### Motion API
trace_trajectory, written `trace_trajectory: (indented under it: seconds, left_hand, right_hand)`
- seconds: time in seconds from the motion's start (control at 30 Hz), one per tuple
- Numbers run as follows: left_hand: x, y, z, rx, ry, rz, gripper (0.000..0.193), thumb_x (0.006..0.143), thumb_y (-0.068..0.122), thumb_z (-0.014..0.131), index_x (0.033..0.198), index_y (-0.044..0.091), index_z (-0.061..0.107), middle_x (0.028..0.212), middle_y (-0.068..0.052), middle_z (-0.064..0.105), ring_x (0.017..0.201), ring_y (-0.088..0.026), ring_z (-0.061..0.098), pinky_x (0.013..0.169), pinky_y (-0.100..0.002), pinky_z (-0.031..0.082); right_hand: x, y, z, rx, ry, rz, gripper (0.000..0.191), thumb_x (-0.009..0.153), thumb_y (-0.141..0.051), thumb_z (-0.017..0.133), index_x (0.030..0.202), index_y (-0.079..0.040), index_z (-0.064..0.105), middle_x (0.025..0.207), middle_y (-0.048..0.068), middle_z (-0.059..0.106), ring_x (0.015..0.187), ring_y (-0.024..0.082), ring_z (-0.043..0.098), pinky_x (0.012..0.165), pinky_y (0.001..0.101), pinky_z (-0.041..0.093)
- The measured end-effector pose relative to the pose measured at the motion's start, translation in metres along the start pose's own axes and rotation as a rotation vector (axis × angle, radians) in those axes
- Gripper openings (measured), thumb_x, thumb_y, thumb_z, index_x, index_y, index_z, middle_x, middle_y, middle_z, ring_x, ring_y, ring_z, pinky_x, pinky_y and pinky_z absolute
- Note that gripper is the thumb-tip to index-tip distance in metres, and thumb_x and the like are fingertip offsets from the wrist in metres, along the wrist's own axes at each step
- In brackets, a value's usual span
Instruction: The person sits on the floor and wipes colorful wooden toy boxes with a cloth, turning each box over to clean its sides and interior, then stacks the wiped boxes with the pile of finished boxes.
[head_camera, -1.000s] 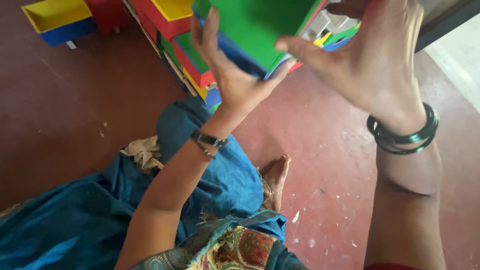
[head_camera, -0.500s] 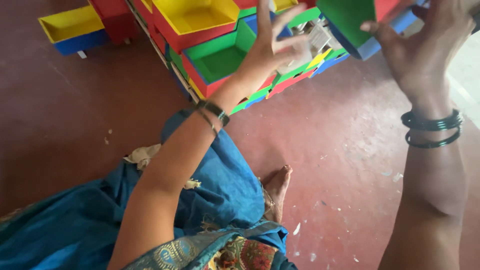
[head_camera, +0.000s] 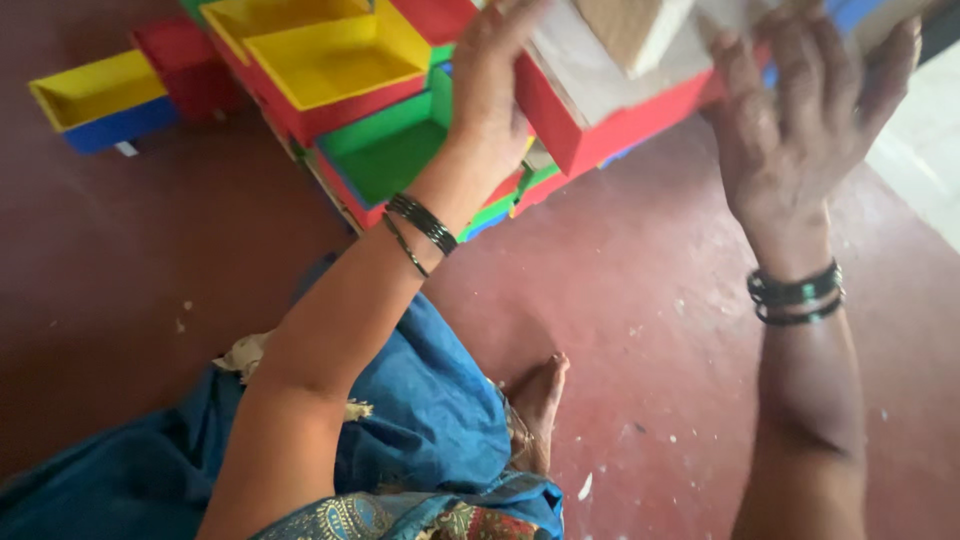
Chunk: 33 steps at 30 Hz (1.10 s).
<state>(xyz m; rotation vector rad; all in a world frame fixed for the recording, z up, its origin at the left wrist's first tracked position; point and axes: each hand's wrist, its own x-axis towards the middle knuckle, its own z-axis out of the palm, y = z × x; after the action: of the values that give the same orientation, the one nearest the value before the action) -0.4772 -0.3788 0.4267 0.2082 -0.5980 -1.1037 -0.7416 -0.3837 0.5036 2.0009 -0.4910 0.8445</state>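
My left hand and my right hand hold up a painted wooden tray between them, tilted so its pale bare underside and red side wall face me. The left hand presses on its left end, the right hand cups its right end. Dark bangles ring both wrists. Below and behind the tray lies a pile of similar trays: a yellow and red one on top, a green one under it.
A separate yellow and blue tray sits on the dark red floor at the far left. My blue garment and bare foot lie below. A pale strip of floor shows at the right edge.
The tray has swung from the upper right toward the middle and turned over, so its pale underside shows. My left hand went from spread and free to gripping it. The view dropped lower.
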Motion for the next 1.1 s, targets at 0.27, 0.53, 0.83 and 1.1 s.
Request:
trace_trajectory:
  seconds: [0.27,0.53,0.83,1.1]
  left_hand:
    - [0.006,-0.025,0.004,-0.022,0.065,0.352,0.011,0.096,0.006,0.077,0.099,0.002,0.067,0.097,-0.002,0.064,0.093,-0.014,0.058,0.088,-0.035,0.048]
    - [-0.002,-0.036,0.023,0.023,-0.019,0.289,0.018,0.093,0.005,0.078,0.107,0.003,0.069,0.103,-0.003,0.068,0.098,-0.014,0.062,0.091,-0.034,0.049]
    - [-0.013,0.011,0.007,0.690,-0.068,-0.153,0.057,0.096,0.050,0.058,0.143,0.020,0.049,0.150,0.001,0.050,0.140,-0.016,0.043,0.105,-0.052,0.041]
    - [-0.089,0.070,-0.036,0.772,-0.020,-0.194,0.052,0.101,0.050,0.054,0.135,0.011,0.060,0.141,-0.009,0.061,0.140,-0.023,0.053,0.113,-0.046,0.044]
  right_hand:
    - [-0.025,-0.044,0.025,2.135,0.221,1.102,0.073,0.108,-0.053,0.062,0.155,0.000,0.042,0.147,0.015,0.054,0.124,0.027,0.057,0.110,0.0415,0.047]
    - [-0.010,-0.024,0.065,2.454,0.137,1.218,0.076,0.100,-0.051,0.064,0.150,0.004,0.047,0.151,0.014,0.058,0.136,0.026,0.060,0.121,0.0431,0.048]
    - [-0.057,0.014,0.146,2.634,0.377,1.422,0.060,0.098,-0.023,0.071,0.146,0.008,0.050,0.148,0.018,0.060,0.142,0.032,0.057,0.129,0.0498,0.047]
    - [-0.083,0.021,0.199,2.458,0.372,1.602,0.056,0.094,-0.019,0.072,0.141,0.002,0.052,0.144,0.018,0.060,0.139,0.036,0.057,0.121,0.0591,0.044]
